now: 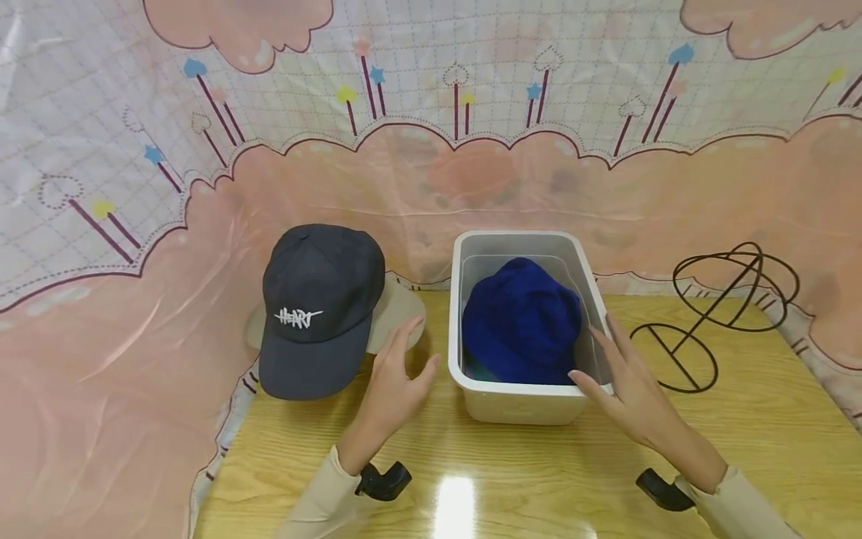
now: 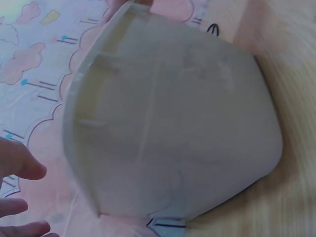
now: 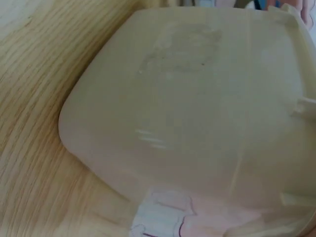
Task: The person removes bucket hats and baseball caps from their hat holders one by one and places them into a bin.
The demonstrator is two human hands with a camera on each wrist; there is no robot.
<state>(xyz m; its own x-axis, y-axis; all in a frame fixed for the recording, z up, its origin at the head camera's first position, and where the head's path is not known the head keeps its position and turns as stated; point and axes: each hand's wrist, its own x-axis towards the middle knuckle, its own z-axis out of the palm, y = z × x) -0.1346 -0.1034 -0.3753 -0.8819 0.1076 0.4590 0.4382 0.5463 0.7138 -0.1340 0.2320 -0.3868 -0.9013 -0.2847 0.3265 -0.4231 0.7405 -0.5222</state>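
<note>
A royal-blue cap (image 1: 521,322) lies inside a white plastic bin (image 1: 521,388). My right hand (image 1: 636,400) is at the bin's front right corner, fingers fairly straight, with the thumb and one fingertip overlapping the rim. To the bin's left, my left hand (image 1: 396,393) has its fingers spread and holds nothing. Its fingertips overlap the edge of a beige cap (image 1: 400,311), which is mostly hidden under a dark navy cap (image 1: 316,299) with white "HEART" lettering. The left wrist view shows the bin's side wall (image 2: 173,108) and left fingers (image 2: 22,160) apart from it.
A black wire stand (image 1: 683,348) with rounded loops lies right of the bin on the wooden table (image 1: 525,479). Patterned cloth (image 1: 417,195) hangs behind the table and along its left side, reaching the tabletop's edges.
</note>
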